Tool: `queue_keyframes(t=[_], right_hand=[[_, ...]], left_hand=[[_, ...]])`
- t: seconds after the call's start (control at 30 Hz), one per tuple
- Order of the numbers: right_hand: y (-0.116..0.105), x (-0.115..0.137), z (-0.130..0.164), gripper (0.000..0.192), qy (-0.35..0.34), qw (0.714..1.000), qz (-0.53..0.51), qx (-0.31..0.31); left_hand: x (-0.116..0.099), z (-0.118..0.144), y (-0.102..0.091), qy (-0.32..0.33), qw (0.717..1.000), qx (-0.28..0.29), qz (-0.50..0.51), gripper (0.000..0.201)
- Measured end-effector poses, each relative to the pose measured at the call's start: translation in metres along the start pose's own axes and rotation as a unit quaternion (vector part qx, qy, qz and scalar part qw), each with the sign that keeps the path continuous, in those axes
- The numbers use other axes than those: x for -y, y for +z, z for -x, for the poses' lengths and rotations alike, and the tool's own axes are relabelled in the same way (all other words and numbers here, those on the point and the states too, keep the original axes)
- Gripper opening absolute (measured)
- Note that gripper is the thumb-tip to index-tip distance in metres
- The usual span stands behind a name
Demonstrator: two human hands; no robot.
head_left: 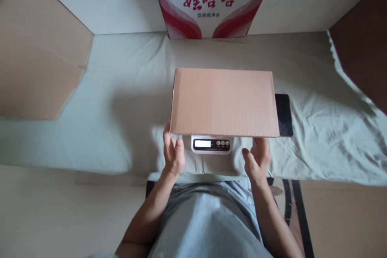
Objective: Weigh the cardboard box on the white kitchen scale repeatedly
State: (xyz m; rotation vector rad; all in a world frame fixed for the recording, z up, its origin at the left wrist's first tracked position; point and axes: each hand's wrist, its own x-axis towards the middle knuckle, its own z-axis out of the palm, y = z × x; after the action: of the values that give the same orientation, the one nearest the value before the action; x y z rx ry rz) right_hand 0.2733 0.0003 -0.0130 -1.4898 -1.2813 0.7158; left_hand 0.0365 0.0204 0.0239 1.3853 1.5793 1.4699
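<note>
Right now I see the cardboard box (pixel 223 102) lying flat on a small digital scale (pixel 211 144), which sits on the bed (pixel 115 100) near its front edge. The box's long axis runs left to right, directly ahead of both hands. My left hand (pixel 173 154) touches the near left corner, fingers (pixel 167 137) loosely apart along the edge. My right hand (pixel 257 157) rests under the near right edge, fingers relaxed, gripping nothing. Both hands sit equally close.

A pale green sheet (pixel 90 129) covers the middle of the frame. Brown cardboard panels (pixel 39 56) flank both sides, a white wall (pixel 302 0) runs across the top, in dim light.
</note>
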Motion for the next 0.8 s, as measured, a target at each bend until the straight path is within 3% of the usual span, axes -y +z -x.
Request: queue_keyframes(t=[0.3,0.47,0.57,0.67,0.8], right_hand=[[0.005,-0.01,0.0,0.05,-0.01,1.0,-0.007,-0.029],[0.0,-0.013,-0.014,0.065,-0.018,0.997,-0.043,-0.062],[-0.001,-0.019,-0.022,0.071,0.001,0.996,-0.05,-0.07],[0.0,-0.025,-0.022,0.063,0.031,0.998,0.006,-0.061],[0.001,-0.027,-0.019,0.035,0.05,0.992,0.101,-0.059]], left_hand=[[0.016,0.003,-0.002,-0.011,0.999,-0.043,-0.029,0.047],[0.034,-0.014,0.003,0.01,0.995,-0.096,-0.01,0.052],[0.05,-0.023,0.006,-0.017,0.993,-0.117,-0.016,0.052],[0.063,-0.022,0.005,-0.049,0.992,-0.108,-0.035,0.055],[0.073,-0.016,0.0,-0.062,0.994,-0.073,-0.044,0.053]])
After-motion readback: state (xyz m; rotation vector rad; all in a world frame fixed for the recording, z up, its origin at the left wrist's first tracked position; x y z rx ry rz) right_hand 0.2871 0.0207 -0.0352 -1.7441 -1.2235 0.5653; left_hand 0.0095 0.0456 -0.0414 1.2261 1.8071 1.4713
